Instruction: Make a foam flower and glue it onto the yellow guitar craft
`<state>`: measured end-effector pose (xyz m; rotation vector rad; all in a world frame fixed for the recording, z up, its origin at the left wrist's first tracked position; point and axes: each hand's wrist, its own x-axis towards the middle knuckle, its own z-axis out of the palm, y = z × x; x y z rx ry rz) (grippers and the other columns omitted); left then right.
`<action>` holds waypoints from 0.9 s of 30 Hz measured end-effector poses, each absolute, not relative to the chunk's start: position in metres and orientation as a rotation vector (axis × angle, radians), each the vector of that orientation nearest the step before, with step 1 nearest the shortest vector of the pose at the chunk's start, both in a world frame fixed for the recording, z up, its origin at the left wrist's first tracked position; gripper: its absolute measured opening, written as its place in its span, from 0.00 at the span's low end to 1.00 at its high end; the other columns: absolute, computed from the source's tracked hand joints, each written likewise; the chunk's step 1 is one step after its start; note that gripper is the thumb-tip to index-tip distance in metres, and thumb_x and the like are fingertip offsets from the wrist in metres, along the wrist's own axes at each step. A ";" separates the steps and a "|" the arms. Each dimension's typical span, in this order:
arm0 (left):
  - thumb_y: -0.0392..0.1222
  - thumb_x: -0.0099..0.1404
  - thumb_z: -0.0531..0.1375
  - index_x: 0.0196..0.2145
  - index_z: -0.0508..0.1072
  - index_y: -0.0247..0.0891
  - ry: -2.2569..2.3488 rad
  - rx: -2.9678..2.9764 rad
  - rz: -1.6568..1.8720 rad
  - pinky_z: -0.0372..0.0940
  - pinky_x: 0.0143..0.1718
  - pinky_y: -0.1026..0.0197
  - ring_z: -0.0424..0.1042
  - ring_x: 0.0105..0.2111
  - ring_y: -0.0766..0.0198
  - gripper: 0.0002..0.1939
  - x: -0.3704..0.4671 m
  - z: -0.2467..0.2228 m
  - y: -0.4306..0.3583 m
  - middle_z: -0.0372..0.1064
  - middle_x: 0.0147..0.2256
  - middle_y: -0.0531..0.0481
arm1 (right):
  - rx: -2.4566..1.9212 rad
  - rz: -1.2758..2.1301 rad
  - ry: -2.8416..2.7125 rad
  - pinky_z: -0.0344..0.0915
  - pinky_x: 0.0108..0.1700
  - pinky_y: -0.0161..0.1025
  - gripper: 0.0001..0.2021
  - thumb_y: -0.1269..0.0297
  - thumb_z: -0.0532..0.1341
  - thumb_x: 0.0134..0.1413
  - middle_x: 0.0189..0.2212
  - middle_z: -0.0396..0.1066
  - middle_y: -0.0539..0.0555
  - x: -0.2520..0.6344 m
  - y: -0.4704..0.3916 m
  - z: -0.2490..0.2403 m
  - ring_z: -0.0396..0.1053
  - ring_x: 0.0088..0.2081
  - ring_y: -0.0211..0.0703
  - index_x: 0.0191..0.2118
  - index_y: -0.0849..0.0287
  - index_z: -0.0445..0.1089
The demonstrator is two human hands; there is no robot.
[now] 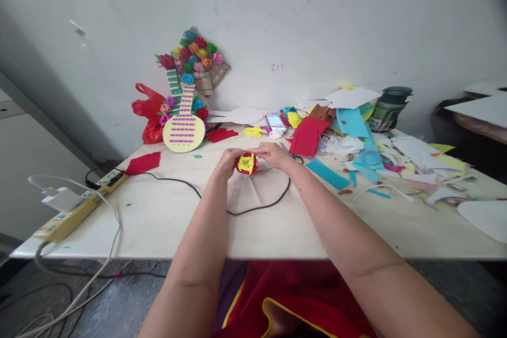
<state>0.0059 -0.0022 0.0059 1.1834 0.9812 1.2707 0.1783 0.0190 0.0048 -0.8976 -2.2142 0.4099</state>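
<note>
A small red and yellow paper flower (246, 163) is held over the middle of the table, its yellow centre facing me. My left hand (228, 161) is closed on the flower's left edge. From the right, my right hand (270, 153) pinches its upper edge, and the two hands' fingertips meet above it. A thin whitish stick (254, 191) shows just below the flower; whether it joins the flower I cannot tell. Scissors (297, 159) lie beside my right wrist, partly hidden by it.
A yellow power strip (65, 222) with a white plug and cables lies at left. A black cord (190, 186) crosses the table. Behind stand a guitar-shaped craft (184, 133), paper flowers (194, 50) and a red bag (148, 113). Paper scraps (372, 161) and a green bottle (390, 109) are at right.
</note>
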 end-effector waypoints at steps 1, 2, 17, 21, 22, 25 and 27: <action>0.39 0.41 0.62 0.17 0.69 0.32 0.978 1.192 1.272 0.58 0.23 0.64 0.64 0.19 0.67 0.07 0.006 0.006 -0.002 0.65 0.17 0.52 | -0.904 0.395 -2.223 0.54 0.30 0.31 0.15 0.70 0.55 0.54 0.26 0.64 0.51 0.178 0.019 0.005 0.60 0.28 0.34 0.45 0.54 0.72; 0.39 0.41 0.62 0.16 0.69 0.32 0.977 1.200 1.275 0.57 0.23 0.65 0.63 0.19 0.68 0.07 0.006 0.006 -0.002 0.64 0.16 0.52 | -0.905 0.381 -2.232 0.54 0.30 0.31 0.15 0.70 0.55 0.54 0.26 0.64 0.51 0.179 0.019 0.005 0.60 0.28 0.34 0.45 0.54 0.71; 0.41 0.43 0.62 0.18 0.70 0.33 0.973 1.318 1.218 0.55 0.21 0.66 0.62 0.18 0.70 0.08 0.002 0.006 -0.002 0.64 0.16 0.52 | -0.906 0.325 -2.250 0.53 0.30 0.31 0.14 0.69 0.55 0.55 0.27 0.65 0.51 0.180 0.018 0.006 0.60 0.29 0.35 0.46 0.52 0.71; 0.42 0.43 0.63 0.19 0.71 0.33 0.972 1.315 1.212 0.56 0.22 0.66 0.64 0.19 0.69 0.09 0.001 0.006 -0.002 0.66 0.17 0.52 | -0.908 0.326 -2.236 0.54 0.30 0.31 0.15 0.68 0.55 0.55 0.29 0.66 0.52 0.180 0.017 0.006 0.61 0.31 0.36 0.47 0.53 0.71; 0.42 0.43 0.63 0.19 0.71 0.33 0.973 1.315 1.211 0.56 0.22 0.66 0.64 0.19 0.69 0.09 0.001 0.006 -0.002 0.66 0.17 0.51 | -0.908 0.326 -2.233 0.54 0.31 0.31 0.15 0.69 0.55 0.55 0.29 0.67 0.52 0.179 0.017 0.006 0.62 0.31 0.36 0.47 0.53 0.70; 0.42 0.43 0.63 0.20 0.71 0.33 0.983 1.328 1.208 0.56 0.22 0.66 0.64 0.19 0.69 0.09 0.001 0.007 -0.003 0.66 0.17 0.51 | -0.899 0.331 -2.225 0.54 0.30 0.31 0.15 0.68 0.55 0.55 0.29 0.67 0.52 0.180 0.016 0.006 0.62 0.30 0.36 0.47 0.53 0.71; 0.42 0.43 0.62 0.19 0.71 0.33 0.988 1.333 1.210 0.56 0.21 0.66 0.64 0.18 0.69 0.08 0.002 0.008 -0.004 0.66 0.17 0.51 | -0.892 0.337 -2.226 0.54 0.30 0.31 0.14 0.68 0.55 0.54 0.28 0.67 0.52 0.180 0.016 0.006 0.62 0.30 0.35 0.46 0.53 0.71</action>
